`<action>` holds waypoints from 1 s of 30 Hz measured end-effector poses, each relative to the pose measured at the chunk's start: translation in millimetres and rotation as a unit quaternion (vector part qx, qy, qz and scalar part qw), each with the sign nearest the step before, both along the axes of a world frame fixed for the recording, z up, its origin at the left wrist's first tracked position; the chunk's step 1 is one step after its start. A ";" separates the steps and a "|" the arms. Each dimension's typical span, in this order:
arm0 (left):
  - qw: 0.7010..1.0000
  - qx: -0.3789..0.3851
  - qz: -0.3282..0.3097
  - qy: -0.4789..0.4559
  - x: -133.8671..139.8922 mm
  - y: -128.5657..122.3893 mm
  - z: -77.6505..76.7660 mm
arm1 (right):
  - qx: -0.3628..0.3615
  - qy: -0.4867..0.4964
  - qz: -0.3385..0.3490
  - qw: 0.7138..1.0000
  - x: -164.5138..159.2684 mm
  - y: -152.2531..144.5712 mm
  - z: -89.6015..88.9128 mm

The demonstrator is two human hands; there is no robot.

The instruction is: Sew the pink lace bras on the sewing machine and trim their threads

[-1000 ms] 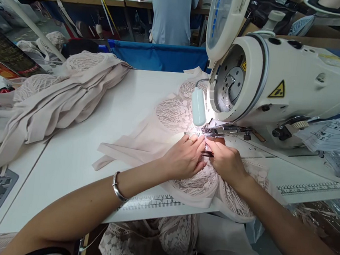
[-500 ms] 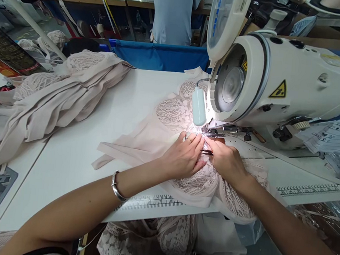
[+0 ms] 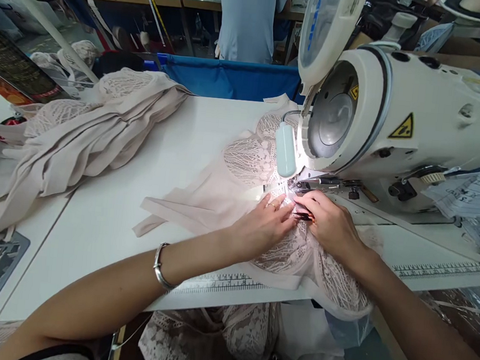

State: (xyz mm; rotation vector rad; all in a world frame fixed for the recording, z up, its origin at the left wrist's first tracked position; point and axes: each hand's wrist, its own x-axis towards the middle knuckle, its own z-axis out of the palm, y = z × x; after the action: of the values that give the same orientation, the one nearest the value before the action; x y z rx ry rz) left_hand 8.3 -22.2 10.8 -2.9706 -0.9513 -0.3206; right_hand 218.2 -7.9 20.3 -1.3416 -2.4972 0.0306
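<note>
A pale pink lace garment [image 3: 247, 161] lies under the needle area of a white sewing machine [image 3: 438, 103], lit by a small pale-blue lamp [image 3: 286, 150]. My left hand [image 3: 264, 229] rests on the lace just in front of the presser foot, fingers stretched out and slightly apart. Close beside it, my right hand [image 3: 333, 223] has its fingers closed, with dark thread snips [image 3: 303, 216] held in them, blades pointing left. The right fingertips also touch the lace near the foot. The needle itself is too small to make out.
A heap of beige fabric pieces [image 3: 101, 127] lies on the left of the white table [image 3: 113, 213]. A printed ruler [image 3: 230, 282] runs along the front edge. Lace pieces [image 3: 208, 335] lie below it. Behind a blue cloth bin [image 3: 232, 80], a person in light blue [image 3: 253, 20] sits.
My left fingers have spread and drawn back slightly from the foot. My right hand has shifted a little right, showing more of the snips. The whole view has moved slightly.
</note>
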 end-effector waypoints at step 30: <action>0.995 0.001 -0.090 -0.049 -16.3 22.2 4.5 | 0.040 -0.024 -0.034 0.998 21.2 -24.5 0.3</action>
State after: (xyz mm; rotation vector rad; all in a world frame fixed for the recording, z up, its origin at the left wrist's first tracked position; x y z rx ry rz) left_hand -8.0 0.0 15.3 -3.0710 -0.6899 -0.4742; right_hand 239.4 -32.4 20.5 -1.4097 -2.4619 -0.1171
